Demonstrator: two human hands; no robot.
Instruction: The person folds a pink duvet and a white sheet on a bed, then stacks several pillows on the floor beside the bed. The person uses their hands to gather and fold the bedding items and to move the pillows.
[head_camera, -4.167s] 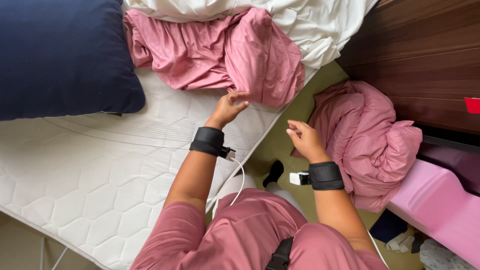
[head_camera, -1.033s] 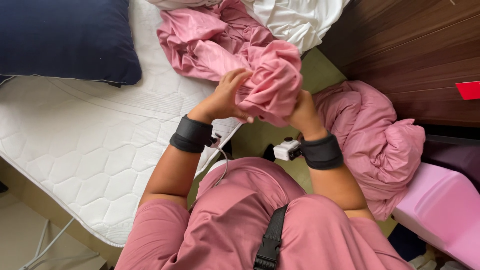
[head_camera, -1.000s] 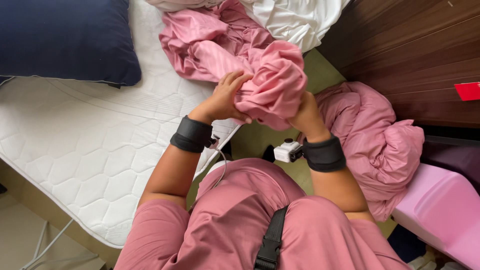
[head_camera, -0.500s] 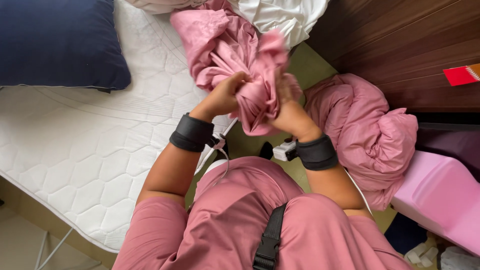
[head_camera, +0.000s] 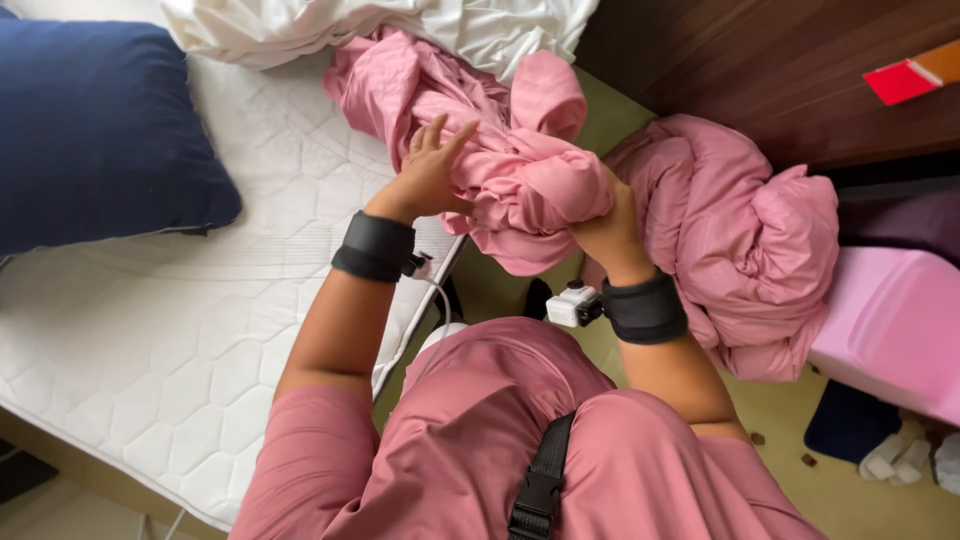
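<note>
A crumpled pink sheet (head_camera: 500, 150) hangs off the edge of the white quilted mattress (head_camera: 180, 330). My left hand (head_camera: 425, 175) presses flat against its left side, fingers spread and pointing up. My right hand (head_camera: 605, 225) grips the bunched end of the same sheet from the right, with cloth covering most of its fingers. Both wrists wear black bands.
A navy pillow (head_camera: 95, 130) lies on the mattress at the left. White bedding (head_camera: 400, 25) is piled at the top. A second heap of pink fabric (head_camera: 740, 230) lies on the floor by a dark wooden cabinet (head_camera: 760, 60). A pink box (head_camera: 890, 330) stands at the right.
I took hold of the pink sheet and gathered it into a tighter bunch. My left hand has opened against the cloth, and the bundle has shifted slightly to the right.
</note>
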